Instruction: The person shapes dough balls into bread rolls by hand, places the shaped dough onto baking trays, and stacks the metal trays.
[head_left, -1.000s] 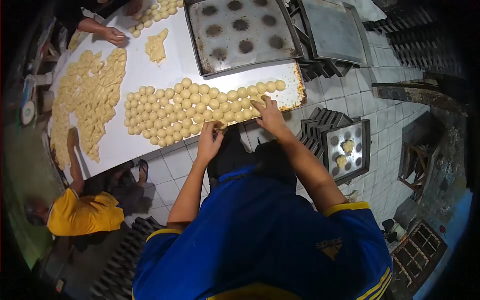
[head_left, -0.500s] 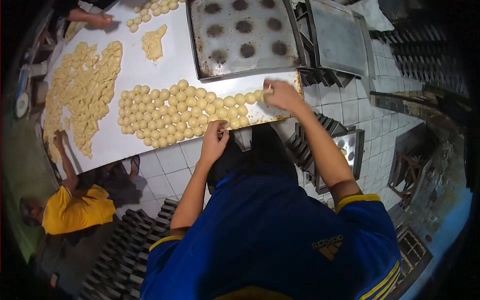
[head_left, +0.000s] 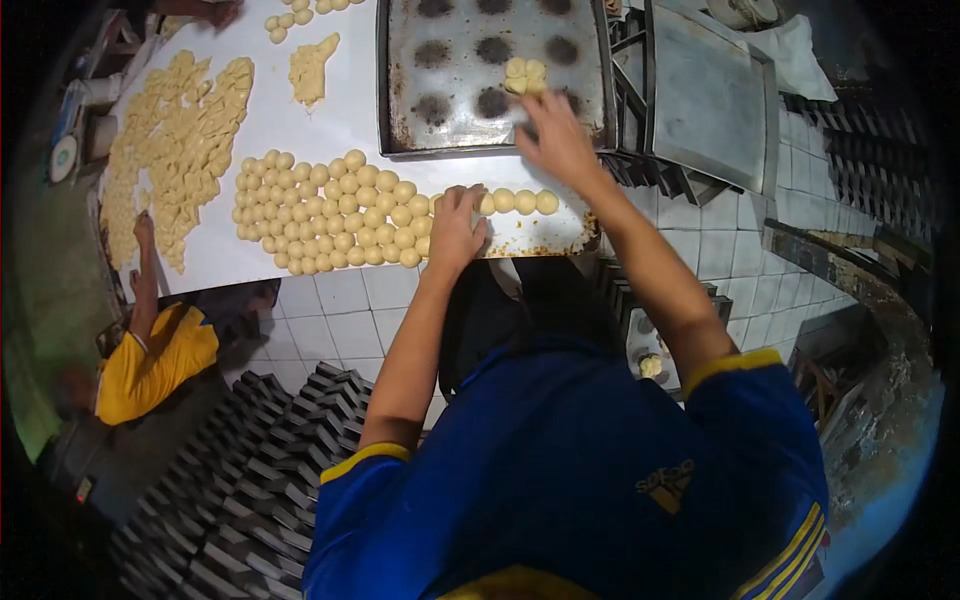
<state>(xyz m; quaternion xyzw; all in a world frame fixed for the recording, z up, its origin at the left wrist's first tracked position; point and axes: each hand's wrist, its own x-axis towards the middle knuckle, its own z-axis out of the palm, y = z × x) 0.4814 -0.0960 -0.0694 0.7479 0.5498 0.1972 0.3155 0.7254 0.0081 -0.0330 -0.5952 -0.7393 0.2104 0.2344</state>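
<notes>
My left hand is cupped over dough balls at the right end of the packed group, its fingers curled down and hiding what lies beneath. A short row of round dough balls runs to the right of it. My right hand reaches over the front edge of the dark-spotted metal baking tray. Its slightly blurred fingers are apart, with the fingertips at the lower edge of a small cluster of dough balls on the tray. Many more dough balls fill the white table to the left.
A heap of cut dough pieces and a flat dough lump lie on the table. A co-worker in a yellow shirt reaches in at left. Another metal tray stands at right. Stacked dark metal racks are below left.
My right hand has moved from the table's right end up onto the baking tray, where a dough cluster now sits. My left hand has shifted onto the balls; several near the front edge no longer show.
</notes>
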